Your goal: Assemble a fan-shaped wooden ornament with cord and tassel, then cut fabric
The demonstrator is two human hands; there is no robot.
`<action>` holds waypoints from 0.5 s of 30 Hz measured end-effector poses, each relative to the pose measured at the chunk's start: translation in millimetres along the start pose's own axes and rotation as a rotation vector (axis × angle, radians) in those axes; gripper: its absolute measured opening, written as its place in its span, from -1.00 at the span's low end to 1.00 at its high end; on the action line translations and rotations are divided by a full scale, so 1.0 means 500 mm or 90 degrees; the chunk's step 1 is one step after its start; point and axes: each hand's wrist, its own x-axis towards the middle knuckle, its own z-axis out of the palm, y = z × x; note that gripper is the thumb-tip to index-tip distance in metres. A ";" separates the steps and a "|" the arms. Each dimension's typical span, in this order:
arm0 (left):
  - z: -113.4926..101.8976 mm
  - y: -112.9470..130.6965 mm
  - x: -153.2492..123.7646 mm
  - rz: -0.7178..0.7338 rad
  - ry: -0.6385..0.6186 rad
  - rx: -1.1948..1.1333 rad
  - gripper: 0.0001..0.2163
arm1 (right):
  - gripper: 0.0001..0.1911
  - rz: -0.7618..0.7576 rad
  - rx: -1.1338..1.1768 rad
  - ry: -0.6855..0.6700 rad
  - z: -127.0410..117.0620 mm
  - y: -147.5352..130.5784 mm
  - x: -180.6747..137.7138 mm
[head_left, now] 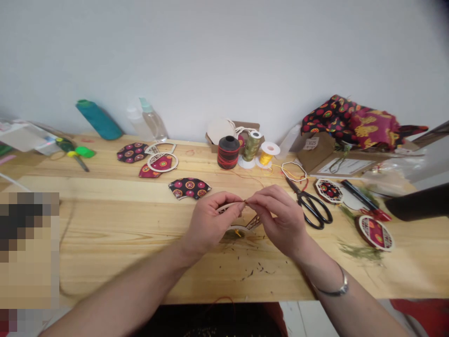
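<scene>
In the head view my left hand [212, 222] is closed on a fan-shaped cut-out wooden frame [253, 223], tilted just above the table. A bit of yellow thread [238, 232] hangs from its lower edge. My right hand [282, 220] pinches at the frame's top edge, its fingertips meeting those of the left; whatever they hold is too small to make out. Left of my hands lies a fan-shaped patterned fabric piece [190, 187]. Black-handled scissors [315, 209] rest beside my right hand. Dark snippets [253, 273] are scattered on the table below.
Thread spools [228, 152] stand toward the wall, near a cardboard box [317, 154] topped with patterned fabric [333, 117]. Finished-looking round ornaments [376, 233] and a marker [361, 196] lie right. At left are wooden frames [162, 162], bottles [154, 121] and a teal thread cone [100, 120]. A person's blurred head [28, 248] is lower left.
</scene>
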 end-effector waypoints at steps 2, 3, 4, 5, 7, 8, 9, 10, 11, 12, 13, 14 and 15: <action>0.000 0.000 0.001 0.001 0.006 0.005 -0.92 | -0.81 -0.008 -0.008 -0.008 -0.001 0.000 0.000; 0.000 0.000 0.002 0.003 0.010 0.006 -0.93 | -0.80 -0.012 -0.012 -0.012 -0.001 0.000 0.000; 0.000 0.000 0.002 0.006 0.014 0.006 -0.93 | -0.80 -0.016 -0.014 -0.016 -0.001 0.000 0.000; 0.000 -0.001 0.002 0.009 0.016 0.008 -0.94 | -0.79 -0.019 -0.014 -0.021 -0.001 0.000 -0.001; 0.001 -0.001 0.002 0.012 0.018 0.010 -0.94 | -0.78 -0.019 -0.009 -0.033 0.000 -0.001 -0.002; 0.002 0.000 0.001 0.013 0.018 0.010 -0.95 | -0.78 -0.018 -0.006 -0.039 0.000 -0.002 -0.002; 0.002 0.001 0.000 0.014 0.016 0.010 -0.95 | -0.78 -0.017 -0.002 -0.045 0.000 -0.003 -0.003; 0.003 0.002 -0.001 0.015 0.012 0.009 -0.95 | -0.77 -0.014 0.003 -0.049 0.001 -0.004 -0.004; 0.004 0.003 -0.001 0.016 0.008 0.008 -0.95 | -0.76 -0.009 0.013 -0.050 0.000 -0.005 -0.004; 0.004 0.003 -0.002 0.016 0.004 0.008 -0.95 | -0.73 0.001 0.032 -0.045 -0.001 -0.006 -0.004; 0.004 0.004 -0.002 0.014 0.001 0.010 -0.95 | -0.70 0.017 0.057 -0.032 -0.002 -0.007 -0.005; 0.004 0.004 -0.002 0.010 0.000 0.012 -0.94 | -0.67 0.038 0.084 -0.016 -0.003 -0.008 -0.004; 0.003 0.004 -0.001 0.003 0.001 0.014 -0.94 | -0.66 0.063 0.107 0.002 -0.005 -0.008 -0.004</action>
